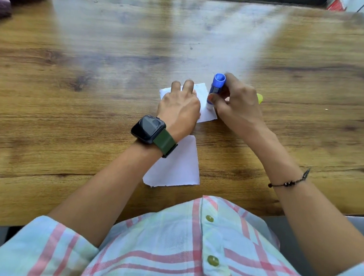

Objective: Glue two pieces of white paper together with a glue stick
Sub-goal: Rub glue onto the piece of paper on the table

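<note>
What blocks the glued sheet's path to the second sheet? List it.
Only the left hand and its wrist: the hand presses the far paper, the wrist crosses the near paper. Bare table otherwise.

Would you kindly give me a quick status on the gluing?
Left hand flat on far paper, pinning it. Right hand holds glue stick, tip down on that paper. Near paper lies apart, under left wrist. Nothing in the way.

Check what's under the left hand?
The left hand presses flat on the far piece of white paper, which lies on the wooden table. The paper's edges show around the hand; the part beneath the palm is covered, so any glue there can't be seen.
</note>
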